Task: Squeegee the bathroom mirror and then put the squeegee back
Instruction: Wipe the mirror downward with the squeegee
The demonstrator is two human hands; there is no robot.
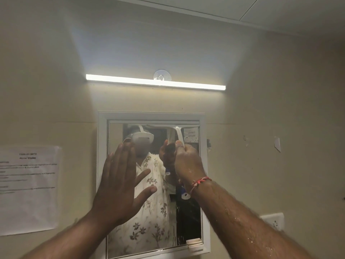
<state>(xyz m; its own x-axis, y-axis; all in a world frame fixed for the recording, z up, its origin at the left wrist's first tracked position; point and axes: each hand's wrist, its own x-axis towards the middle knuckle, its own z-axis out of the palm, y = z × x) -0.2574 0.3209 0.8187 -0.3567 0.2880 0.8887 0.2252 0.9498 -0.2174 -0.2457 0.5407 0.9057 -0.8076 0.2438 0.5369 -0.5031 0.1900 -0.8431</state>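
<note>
- One mirror [188, 217], white-framed, set in a beige wall [261, 128]; glass streaked and wet.
- One squeegee [179, 134], white, blade pressed flat along the top edge of the glass, handle curving down from the blade's right part.
- One right hand [186, 161], fingers closed tight around the squeegee handle, thumb up along it; skin wet, droplets along the forearm.
- One red thread bracelet [200, 181] around the right wrist.
- One left hand [121, 180], fingers spread apart and empty, palm toward the left half of the mirror; contact with the glass cannot be told.
- One tube light [155, 82], lit, mounted on the wall above the mirror.
- One clear suction hook [162, 75] on the wall, just above the middle of the light.
- One printed paper sheet [28, 189] stuck to the wall, left of the mirror; text too blurred to read.
- One white wall socket [274, 222] at lower right, partly behind the right forearm.
- One small latch [195, 243] at the lower right corner of the mirror.
</note>
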